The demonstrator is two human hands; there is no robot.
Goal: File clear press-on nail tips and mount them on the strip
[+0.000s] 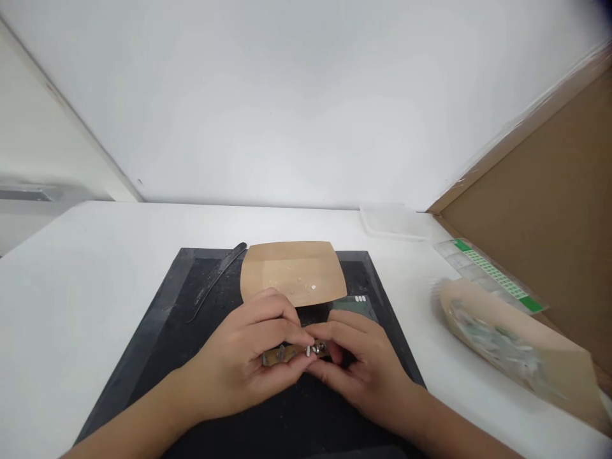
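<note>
Just on the near side of the paper [289,262], the strip [272,357] lies with its long axis sideways between both hands. The left hand [251,350] pinches a white piece [308,350] there; the right hand [370,350] seemingly grasps the strip's right end.

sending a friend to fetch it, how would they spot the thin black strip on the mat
On the white table, find the large black mat. The black strip lies near its far left corner, left of the tan paper. Unlike that broad, pale neighbour, it is long, dark and narrow, tapering toward its near end.
</note>
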